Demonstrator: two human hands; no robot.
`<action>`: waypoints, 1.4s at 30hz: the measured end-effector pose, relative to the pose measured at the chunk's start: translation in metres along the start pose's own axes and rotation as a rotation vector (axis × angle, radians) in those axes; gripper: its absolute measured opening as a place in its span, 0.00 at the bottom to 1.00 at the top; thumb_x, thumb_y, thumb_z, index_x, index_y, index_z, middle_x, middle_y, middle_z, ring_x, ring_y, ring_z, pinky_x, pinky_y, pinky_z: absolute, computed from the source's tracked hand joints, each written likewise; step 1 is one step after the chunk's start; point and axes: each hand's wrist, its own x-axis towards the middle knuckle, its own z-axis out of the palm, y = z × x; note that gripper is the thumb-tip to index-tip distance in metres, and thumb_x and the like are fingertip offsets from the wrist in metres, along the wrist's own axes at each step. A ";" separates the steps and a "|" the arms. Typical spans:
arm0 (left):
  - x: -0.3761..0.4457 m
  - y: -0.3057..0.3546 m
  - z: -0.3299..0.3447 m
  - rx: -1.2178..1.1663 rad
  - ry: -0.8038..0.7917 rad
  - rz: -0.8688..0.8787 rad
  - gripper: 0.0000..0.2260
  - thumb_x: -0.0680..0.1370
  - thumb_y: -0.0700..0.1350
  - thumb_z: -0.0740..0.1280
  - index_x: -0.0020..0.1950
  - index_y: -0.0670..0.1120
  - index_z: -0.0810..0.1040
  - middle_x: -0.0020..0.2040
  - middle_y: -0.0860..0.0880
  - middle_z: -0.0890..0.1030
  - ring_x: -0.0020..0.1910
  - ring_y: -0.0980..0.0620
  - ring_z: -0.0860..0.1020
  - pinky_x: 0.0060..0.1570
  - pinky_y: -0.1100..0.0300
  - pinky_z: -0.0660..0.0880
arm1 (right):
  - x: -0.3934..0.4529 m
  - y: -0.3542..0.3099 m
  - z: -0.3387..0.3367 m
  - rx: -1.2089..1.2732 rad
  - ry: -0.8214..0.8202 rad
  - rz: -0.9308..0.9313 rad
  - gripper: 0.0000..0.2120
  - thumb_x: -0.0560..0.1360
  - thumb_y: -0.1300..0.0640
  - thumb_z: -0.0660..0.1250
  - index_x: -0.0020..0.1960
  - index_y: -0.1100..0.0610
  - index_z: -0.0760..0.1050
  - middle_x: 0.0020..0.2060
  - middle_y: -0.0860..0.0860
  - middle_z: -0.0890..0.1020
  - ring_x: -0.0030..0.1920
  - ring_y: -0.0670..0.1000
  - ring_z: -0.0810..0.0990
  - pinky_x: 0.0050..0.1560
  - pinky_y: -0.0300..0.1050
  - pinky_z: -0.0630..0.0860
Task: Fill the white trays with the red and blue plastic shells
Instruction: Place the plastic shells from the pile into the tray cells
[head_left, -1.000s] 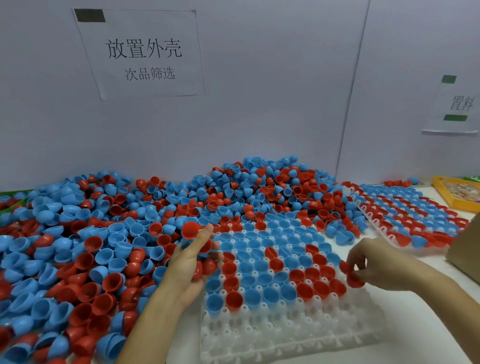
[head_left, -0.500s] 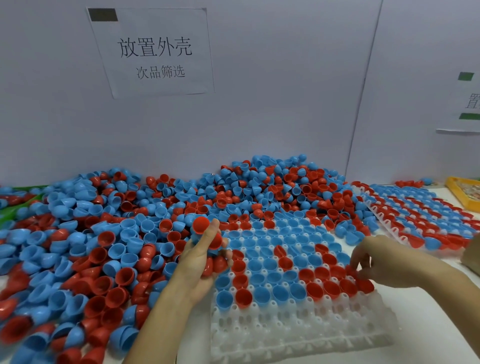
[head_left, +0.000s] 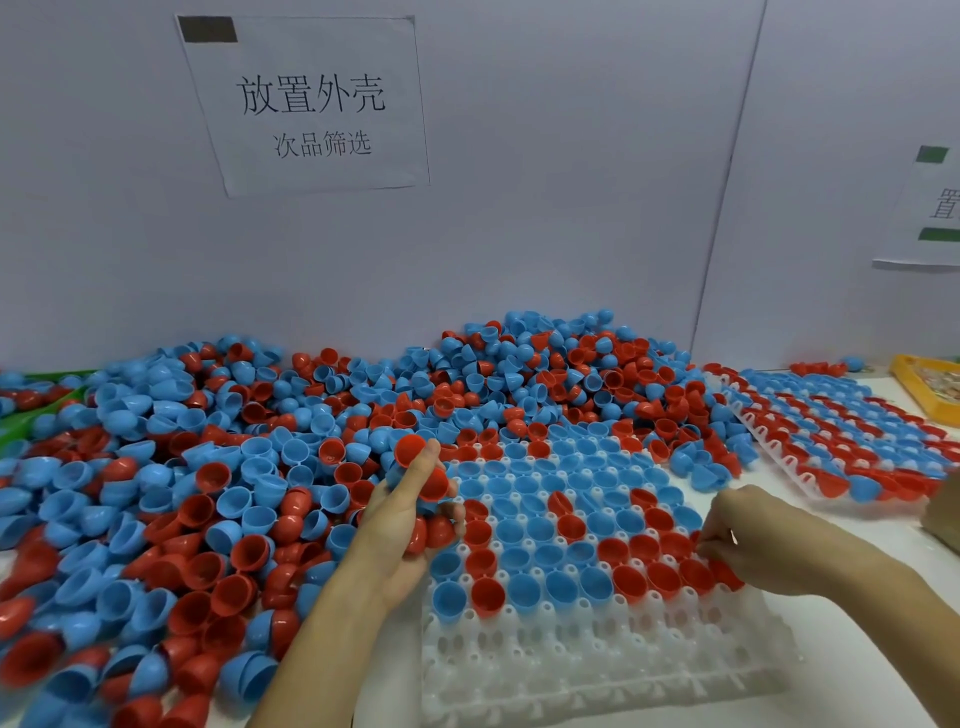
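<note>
The right hand (head_left: 748, 540) sits at the right edge of the near white plastic tray (head_left: 597, 654), fingers curled down and pinched together at a red plastic half-shell (head_left: 724, 574) at the end of the last filled row; whether the shell is seated and let go, or not quite released, I cannot tell, since the fingertips cover its rim. The left hand (head_left: 410, 525) is raised palm-up over the tray's left edge, curled round a clutch of red plastic shells (head_left: 434, 486), one perched at the fingertips and others cupped in the palm.

What the coming move turns on, by my reading, is that the supply lies to the left of the working hand, across the width of the tray, while the empty sockets lie toward the person, in the bare white rows just below the filled ones. The filled rows run left to right, so the next row would run the same way. The right hand is nearer the empty sockets at the right end; the left hand is nearer those at the left end and holds the stock.

The loose heap of red and blue shells (head_left: 208, 493) covers the tabletop (head_left: 857, 675) to the left and behind. A second white tray (head_left: 831, 441), already full, lies well apart to the right.
</note>
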 end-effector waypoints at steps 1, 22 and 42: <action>0.000 0.000 0.000 -0.001 0.001 0.000 0.21 0.64 0.56 0.77 0.47 0.44 0.76 0.37 0.44 0.77 0.32 0.48 0.75 0.39 0.55 0.76 | 0.000 0.000 -0.001 0.010 -0.003 -0.001 0.09 0.80 0.54 0.66 0.57 0.53 0.84 0.45 0.42 0.84 0.41 0.44 0.83 0.47 0.36 0.81; 0.003 -0.003 -0.007 0.086 -0.066 0.061 0.13 0.71 0.51 0.74 0.48 0.44 0.79 0.41 0.44 0.81 0.29 0.50 0.75 0.33 0.56 0.73 | 0.000 -0.146 -0.026 0.625 0.275 -0.423 0.06 0.80 0.53 0.68 0.46 0.51 0.82 0.35 0.49 0.84 0.35 0.52 0.81 0.38 0.41 0.82; -0.003 -0.002 -0.011 0.512 -0.090 0.420 0.14 0.66 0.50 0.77 0.49 0.65 0.85 0.37 0.55 0.84 0.31 0.60 0.78 0.32 0.68 0.75 | 0.021 -0.187 -0.019 1.425 -0.244 -0.047 0.10 0.74 0.58 0.74 0.36 0.60 0.82 0.30 0.52 0.73 0.28 0.45 0.66 0.23 0.34 0.62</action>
